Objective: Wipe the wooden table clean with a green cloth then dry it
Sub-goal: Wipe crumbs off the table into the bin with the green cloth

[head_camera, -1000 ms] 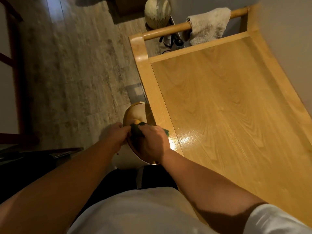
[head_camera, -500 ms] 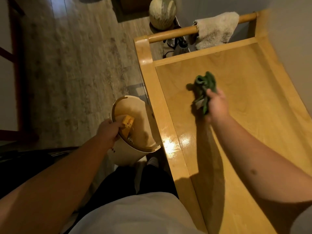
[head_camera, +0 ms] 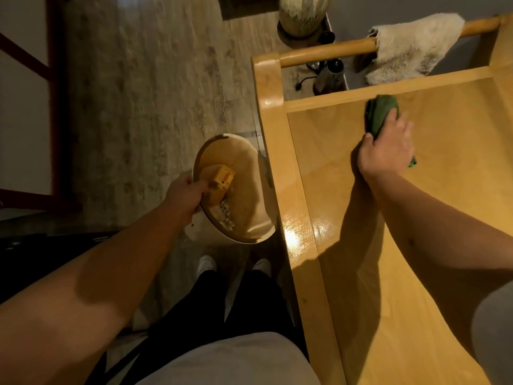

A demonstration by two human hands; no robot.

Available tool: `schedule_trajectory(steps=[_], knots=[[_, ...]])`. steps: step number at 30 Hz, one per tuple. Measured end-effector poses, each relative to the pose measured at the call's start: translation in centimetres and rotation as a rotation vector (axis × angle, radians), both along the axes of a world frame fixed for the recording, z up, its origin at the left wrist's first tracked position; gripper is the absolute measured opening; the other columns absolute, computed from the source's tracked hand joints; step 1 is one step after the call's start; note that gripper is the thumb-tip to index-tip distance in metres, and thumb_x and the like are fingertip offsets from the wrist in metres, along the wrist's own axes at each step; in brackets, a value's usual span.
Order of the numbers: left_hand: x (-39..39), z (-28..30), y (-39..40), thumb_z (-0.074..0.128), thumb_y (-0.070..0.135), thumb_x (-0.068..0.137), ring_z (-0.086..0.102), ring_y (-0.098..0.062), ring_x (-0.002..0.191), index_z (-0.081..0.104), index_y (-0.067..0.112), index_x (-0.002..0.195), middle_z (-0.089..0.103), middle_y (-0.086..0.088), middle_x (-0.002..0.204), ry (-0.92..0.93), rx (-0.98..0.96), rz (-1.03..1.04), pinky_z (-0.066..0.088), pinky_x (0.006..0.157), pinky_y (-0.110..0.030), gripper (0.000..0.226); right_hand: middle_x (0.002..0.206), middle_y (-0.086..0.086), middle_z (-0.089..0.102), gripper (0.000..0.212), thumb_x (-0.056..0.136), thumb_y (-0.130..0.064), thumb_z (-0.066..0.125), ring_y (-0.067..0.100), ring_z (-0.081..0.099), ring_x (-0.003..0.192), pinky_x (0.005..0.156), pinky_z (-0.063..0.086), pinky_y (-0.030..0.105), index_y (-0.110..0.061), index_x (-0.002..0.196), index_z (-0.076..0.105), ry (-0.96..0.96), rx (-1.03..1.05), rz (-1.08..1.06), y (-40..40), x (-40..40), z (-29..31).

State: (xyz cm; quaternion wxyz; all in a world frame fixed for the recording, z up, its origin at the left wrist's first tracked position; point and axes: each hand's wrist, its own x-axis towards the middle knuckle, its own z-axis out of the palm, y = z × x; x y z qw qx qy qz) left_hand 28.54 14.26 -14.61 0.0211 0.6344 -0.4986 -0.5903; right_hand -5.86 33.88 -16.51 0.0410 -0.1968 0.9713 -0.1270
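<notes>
Right hand (head_camera: 387, 151) presses the bunched green cloth (head_camera: 381, 115) flat on the desk (head_camera: 458, 190), near its far rail; fingers spread over the cloth, thumb tucked at its edge. Left hand (head_camera: 184, 194) grips the rim of a bin (head_camera: 249, 190) beside the desk. Judgement: wipe in overlapping strokes from the far rail toward the body, pressure even, corners included.

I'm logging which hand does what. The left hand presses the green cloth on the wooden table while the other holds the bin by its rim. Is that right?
Not quite: the hands are swapped. In the head view the right hand presses the green cloth on the wooden table, and the left hand holds the bin by its rim.
</notes>
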Motion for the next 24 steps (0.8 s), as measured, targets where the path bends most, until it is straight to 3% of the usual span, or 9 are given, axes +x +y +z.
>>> schedule_trajectory(steps=[2, 5, 7, 13, 16, 19, 21, 24], knots=[[0.0, 0.1, -0.4, 0.06, 0.011, 0.086, 0.064, -0.034, 0.1, 0.061, 0.011, 0.114, 0.065, -0.021, 0.114, -0.02, -0.009, -0.023, 0.055, 0.078, -0.043, 0.028, 0.162, 0.013, 0.023, 0.068, 0.096, -0.033, 0.047, 0.035, 0.018, 0.149, 0.116, 0.026, 0.054, -0.014, 0.155, 0.02, -0.007, -0.002, 0.051, -2.3, 1.3, 0.3], [-0.4, 0.4, -0.7, 0.058, 0.011, 0.087, 0.059, -0.029, 0.088, 0.06, 0.013, 0.098, 0.063, -0.022, 0.11, -0.028, -0.028, -0.038, 0.05, 0.067, -0.035, 0.012, 0.162, 0.012, 0.025, 0.068, 0.096, -0.034, 0.046, 0.033, 0.02, 0.149, 0.115, 0.027, 0.053, -0.016, 0.156, 0.018, -0.007, -0.005, 0.18, -5.5, 4.9, 0.5], [-0.6, 0.3, -0.9, 0.057, 0.014, 0.087, 0.056, -0.028, 0.085, 0.058, 0.009, 0.1, 0.061, -0.021, 0.105, -0.039, -0.046, -0.053, 0.047, 0.064, -0.034, 0.013, 0.161, 0.01, 0.026, 0.068, 0.095, -0.032, 0.049, 0.031, 0.024, 0.148, 0.114, 0.029, 0.052, -0.018, 0.155, 0.021, -0.003, -0.017, 0.276, -6.7, 8.0, 0.5], [-0.4, 0.9, -0.7, 0.067, 0.028, 0.08, 0.063, -0.034, 0.093, 0.059, 0.006, 0.102, 0.064, -0.017, 0.104, -0.051, -0.041, -0.047, 0.057, 0.082, -0.048, 0.032, 0.145, 0.002, 0.05, 0.066, 0.083, -0.015, 0.064, 0.023, 0.048, 0.128, 0.098, 0.043, 0.043, -0.022, 0.145, 0.042, -0.086, -0.186, 0.379, -8.5, 16.1, 1.0], [-0.1, 1.3, -0.5, 0.068, 0.03, 0.071, 0.059, -0.032, 0.089, 0.058, 0.003, 0.105, 0.063, -0.025, 0.104, -0.047, -0.018, -0.044, 0.056, 0.082, -0.053, 0.044, 0.126, 0.001, 0.063, 0.057, 0.082, -0.006, 0.065, 0.021, 0.058, 0.112, 0.093, 0.048, 0.044, -0.023, 0.135, 0.053, -0.125, -0.274, 0.444, -9.0, 19.4, 1.1], [0.5, 1.2, -0.1, 0.067, 0.021, 0.083, 0.062, -0.031, 0.092, 0.058, 0.011, 0.098, 0.064, -0.022, 0.109, -0.003, 0.005, -0.026, 0.056, 0.071, -0.045, 0.02, 0.106, 0.004, 0.068, 0.044, 0.086, -0.007, 0.058, 0.025, 0.064, 0.093, 0.083, 0.053, 0.046, -0.022, 0.127, 0.059, -0.166, -0.316, 0.549, -9.1, 21.6, 1.3], [1.1, 1.2, 0.2, 0.066, 0.023, 0.087, 0.063, -0.03, 0.091, 0.058, 0.016, 0.097, 0.065, -0.016, 0.105, 0.024, 0.016, -0.019, 0.051, 0.062, -0.036, 0.014, 0.114, 0.009, 0.068, 0.043, 0.091, -0.009, 0.053, 0.027, 0.064, 0.101, 0.087, 0.055, 0.044, -0.018, 0.133, 0.055, -0.397, -0.392, 0.566, -8.8, 23.3, 1.2], [2.4, 1.1, 0.7, 0.063, 0.022, 0.09, 0.065, -0.028, 0.092, 0.058, 0.017, 0.099, 0.066, -0.013, 0.105, 0.055, 0.044, -0.002, 0.05, 0.061, -0.035, 0.012, 0.111, 0.0, 0.067, 0.034, 0.096, -0.016, 0.051, 0.023, 0.061, 0.11, 0.084, 0.051, 0.033, -0.022, 0.129, 0.056, -0.885, -0.572, 0.239, -8.3, 25.1, 1.9]])
